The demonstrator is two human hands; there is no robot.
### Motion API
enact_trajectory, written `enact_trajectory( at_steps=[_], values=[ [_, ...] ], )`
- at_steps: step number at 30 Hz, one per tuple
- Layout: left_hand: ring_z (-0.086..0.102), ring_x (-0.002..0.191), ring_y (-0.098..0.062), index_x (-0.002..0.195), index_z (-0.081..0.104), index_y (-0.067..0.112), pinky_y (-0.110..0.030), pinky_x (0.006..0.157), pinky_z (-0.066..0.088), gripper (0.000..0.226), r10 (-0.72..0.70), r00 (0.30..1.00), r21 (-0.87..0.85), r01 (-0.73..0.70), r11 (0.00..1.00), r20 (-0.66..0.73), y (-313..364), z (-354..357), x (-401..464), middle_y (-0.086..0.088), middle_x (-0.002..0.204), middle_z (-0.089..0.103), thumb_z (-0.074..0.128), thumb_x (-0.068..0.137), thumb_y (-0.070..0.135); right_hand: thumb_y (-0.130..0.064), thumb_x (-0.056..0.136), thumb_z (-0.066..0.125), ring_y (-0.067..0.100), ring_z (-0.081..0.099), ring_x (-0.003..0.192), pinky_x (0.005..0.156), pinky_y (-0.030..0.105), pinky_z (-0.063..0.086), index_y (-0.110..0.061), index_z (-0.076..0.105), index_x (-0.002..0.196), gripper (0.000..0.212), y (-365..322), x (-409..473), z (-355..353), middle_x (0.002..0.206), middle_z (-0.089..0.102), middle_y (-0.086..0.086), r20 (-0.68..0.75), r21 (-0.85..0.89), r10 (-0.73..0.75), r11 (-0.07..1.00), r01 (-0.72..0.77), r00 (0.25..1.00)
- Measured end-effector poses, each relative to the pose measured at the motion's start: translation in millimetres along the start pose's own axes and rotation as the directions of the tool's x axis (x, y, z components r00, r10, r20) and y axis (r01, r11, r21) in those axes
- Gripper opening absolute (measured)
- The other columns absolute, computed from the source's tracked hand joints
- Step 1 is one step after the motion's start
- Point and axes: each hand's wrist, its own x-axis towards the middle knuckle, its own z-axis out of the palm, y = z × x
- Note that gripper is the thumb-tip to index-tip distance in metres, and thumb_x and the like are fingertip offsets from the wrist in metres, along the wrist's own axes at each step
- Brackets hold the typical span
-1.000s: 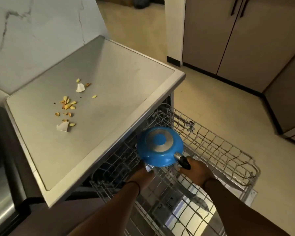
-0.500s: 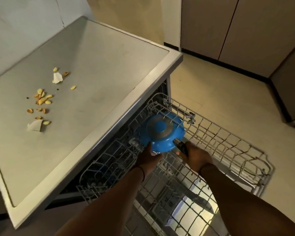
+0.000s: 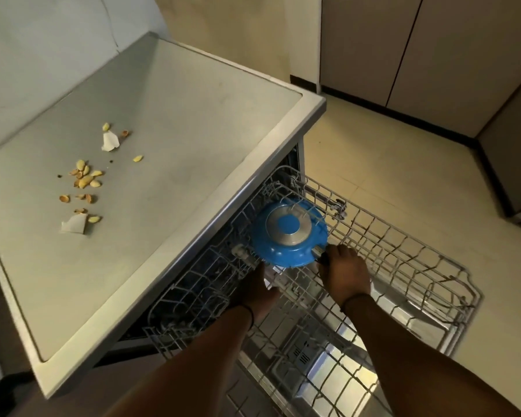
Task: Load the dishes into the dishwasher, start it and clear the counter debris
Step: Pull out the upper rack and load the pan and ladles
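While nutshells [image 3: 84, 179] litter the counter [image 3: 169, 139] (paper scraps [image 3: 74, 225] too), right hand [image 3: 345, 270] clamped on pan [image 3: 289, 233].

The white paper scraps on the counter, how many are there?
2. One white paper scrap lies at the far end of the nut shells; the other lies at their near end. None seems hidden.

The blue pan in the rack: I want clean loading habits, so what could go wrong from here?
1. The blue pan sits upside down and tilted on the wire rack; once the right hand lets go of its handle, it may tip or slide.
2. The rack is pulled far out over the open door, so leaning on it could strain it.
3. Shells and paper scraps lie loose on the counter; a bump could scatter them.
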Motion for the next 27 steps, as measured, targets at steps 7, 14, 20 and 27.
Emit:
enact_trajectory(
  at_steps=[7, 14, 20, 27],
  values=[
    [0.046, 0.130, -0.026, 0.150, 0.027, 0.027, -0.040, 0.105, 0.042, 0.064, 0.102, 0.994, 0.250, -0.087, 0.964, -0.045, 10, -38, -38, -0.004, 0.148, 0.043, 0.048, 0.091, 0.042, -0.018, 0.090, 0.060, 0.025, 0.056, 0.070, 0.060, 0.033, 0.047, -0.011, 0.058, 0.084, 0.010, -39, -22, -43, 0.076, 0.058, 0.007, -0.155, 0.320, 0.022, 0.947, 0.029, 0.988],
    [0.064, 0.094, -0.033, 0.098, 0.068, 0.011, -0.042, 0.079, 0.050, 0.032, 0.317, 0.948, 0.594, -0.264, 0.760, 0.017, 42, -102, -126, -0.013, 0.101, 0.069, 0.042, 0.098, 0.029, -0.023, 0.097, 0.048, 0.023, 0.047, 0.051, 0.047, 0.028, 0.035, -0.015, 0.048, 0.077, 0.022, -119, -53, -105, 0.060, 0.052, 0.007, -0.137, 0.535, 0.262, 0.831, -0.151, 0.955],
    [0.063, 0.090, -0.039, 0.093, 0.069, 0.007, -0.039, 0.072, 0.047, 0.034, 0.444, 0.852, 0.474, -0.280, 0.835, -0.277, 14, -177, -192, -0.017, 0.096, 0.068, 0.044, 0.094, 0.030, -0.046, 0.100, 0.028, 0.014, 0.037, 0.048, 0.045, 0.028, 0.029, -0.020, 0.049, 0.069, 0.046, -196, -61, -163, 0.058, 0.045, -0.002, -0.304, 0.217, -0.108, 0.959, 0.180, 0.946],
    [0.064, 0.092, -0.032, 0.090, 0.065, 0.010, -0.032, 0.072, 0.047, 0.029, 0.098, 0.703, 0.130, -0.008, 0.992, -0.704, -144, -279, -248, -0.009, 0.097, 0.069, 0.043, 0.093, 0.028, -0.040, 0.093, 0.040, 0.020, 0.046, 0.056, 0.052, 0.033, 0.037, -0.018, 0.048, 0.067, 0.036, -385, -80, -178, 0.061, 0.047, -0.002, -0.368, 0.252, -0.428, 0.808, 0.532, 0.825]
  ],
)
